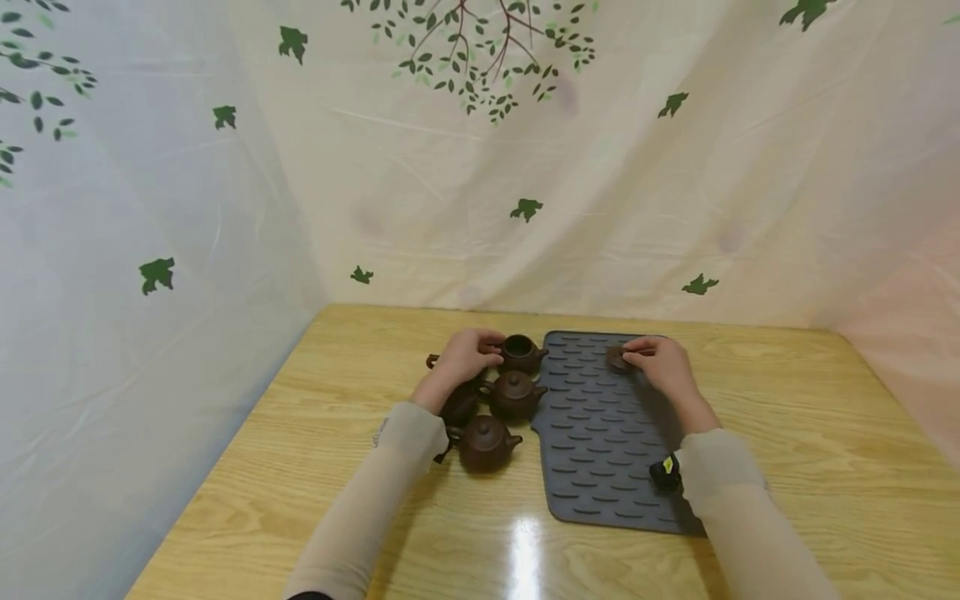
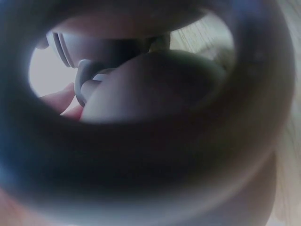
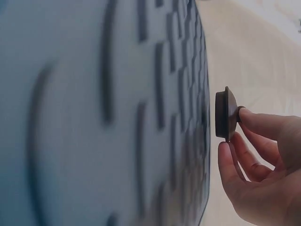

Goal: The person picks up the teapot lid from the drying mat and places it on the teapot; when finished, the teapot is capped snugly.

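Observation:
My right hand (image 1: 660,362) pinches a small dark brown teapot lid (image 3: 225,114) by its knob, low over the grey ridged mat (image 1: 592,433). The lid's flat underside faces the mat in the right wrist view. A lidless teapot (image 1: 519,357) stands at the mat's far left corner, its dark opening showing and its spout pointing right. My left hand (image 1: 468,354) grips this teapot at its handle (image 2: 81,82). Just in front stands a lidded teapot (image 1: 514,397). Very close to the left wrist camera, a blurred dark loop (image 2: 150,155) frames the view.
Nearer to me stands another lidded teapot (image 1: 485,446). A dark teapot (image 1: 460,407) is partly hidden under my left wrist, and a handle (image 1: 432,360) sticks out beyond that hand. The wooden table (image 1: 315,467) meets a leaf-printed curtain (image 1: 450,208) at the back.

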`<state>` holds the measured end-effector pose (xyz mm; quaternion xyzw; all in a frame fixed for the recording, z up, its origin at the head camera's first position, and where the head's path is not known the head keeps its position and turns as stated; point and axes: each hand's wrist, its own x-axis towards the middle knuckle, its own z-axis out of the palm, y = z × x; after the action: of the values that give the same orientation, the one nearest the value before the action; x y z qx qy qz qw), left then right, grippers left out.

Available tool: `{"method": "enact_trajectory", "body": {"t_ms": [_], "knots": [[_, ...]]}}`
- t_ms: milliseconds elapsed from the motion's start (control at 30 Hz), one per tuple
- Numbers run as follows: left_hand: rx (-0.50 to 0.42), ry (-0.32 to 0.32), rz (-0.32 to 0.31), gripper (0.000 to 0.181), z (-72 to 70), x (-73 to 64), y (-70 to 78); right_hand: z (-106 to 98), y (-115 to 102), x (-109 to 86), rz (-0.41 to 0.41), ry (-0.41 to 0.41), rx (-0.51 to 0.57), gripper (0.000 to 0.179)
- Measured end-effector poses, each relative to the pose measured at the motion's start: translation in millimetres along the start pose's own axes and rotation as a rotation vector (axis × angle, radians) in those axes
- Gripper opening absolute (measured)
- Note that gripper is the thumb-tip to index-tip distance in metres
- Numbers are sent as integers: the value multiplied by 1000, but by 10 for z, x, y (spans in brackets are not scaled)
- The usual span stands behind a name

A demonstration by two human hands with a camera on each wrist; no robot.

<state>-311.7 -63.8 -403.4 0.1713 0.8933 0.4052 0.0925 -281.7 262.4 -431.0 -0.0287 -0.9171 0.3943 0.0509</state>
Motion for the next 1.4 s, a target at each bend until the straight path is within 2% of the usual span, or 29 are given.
{"method": "enact_trajectory", "body": {"t_ms": [300,933,1100,1300,1400], "knots": [[3,7,12,41,-6,15,-20,134,-340,80,-42,-33,13,28],[-5,16,-5,42,21,20,21,649,-1028,157,-112,-90,113,23],[5,37,-1,35,32,26,19,764,-1119,153,-123,-102,124,21],[45,56,-12,28,11,-12,12,892,-1113,151,-145,-119,92,19],[48,83,-18,27,-26,-46,12,892,-1103,153,-159,-135,63,21]]}}
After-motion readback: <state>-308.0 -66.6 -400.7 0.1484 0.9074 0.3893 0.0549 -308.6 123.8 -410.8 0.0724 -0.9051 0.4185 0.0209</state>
